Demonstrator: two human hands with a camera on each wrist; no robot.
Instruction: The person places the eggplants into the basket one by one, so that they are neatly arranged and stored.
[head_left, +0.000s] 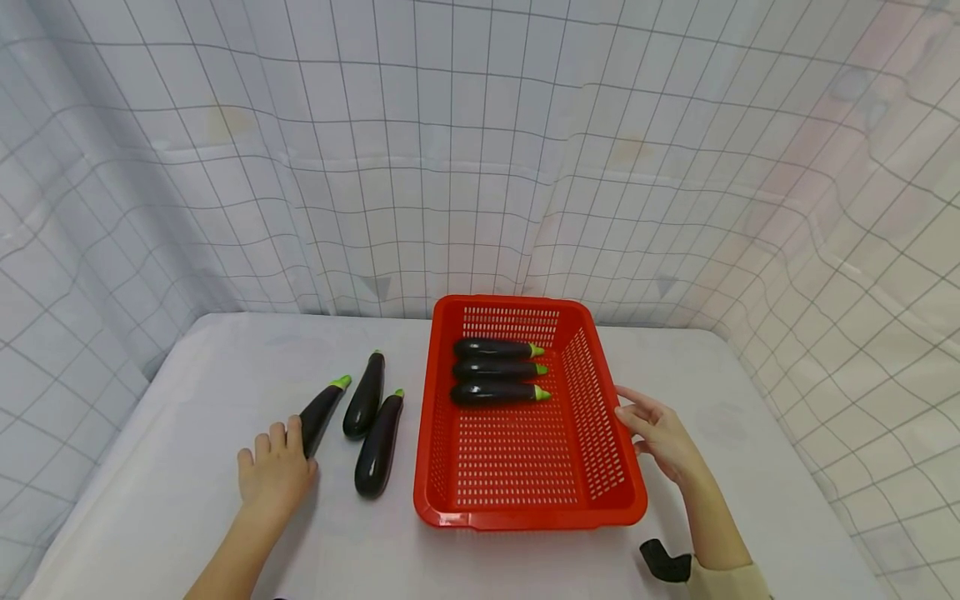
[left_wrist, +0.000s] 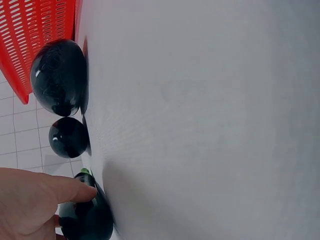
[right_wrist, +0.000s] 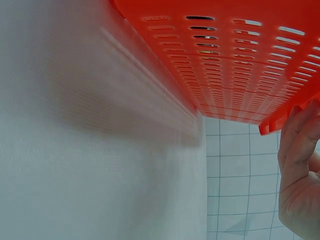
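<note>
On the left of the white table my left hand [head_left: 277, 468] grips a dark eggplant [head_left: 322, 412] whose green stem end points away to the right. In the left wrist view, the thumb lies along that eggplant [left_wrist: 89, 220]. Just right of it lie two more, a farther eggplant [head_left: 365, 398] and a nearer eggplant [head_left: 379, 446]. A red plastic basket [head_left: 525, 518] with slotted walls holds three eggplants side by side in its far half, stems to the right, the nearest being one eggplant [head_left: 495, 392]. My right hand [head_left: 667, 437] holds the basket's right rim with its fingers.
A black curved object [head_left: 664, 561] shows beside the right wrist, by the sleeve [head_left: 727, 581]. White grid-patterned curtains [head_left: 480, 167] enclose the table [head_left: 225, 367] at the back and on both sides.
</note>
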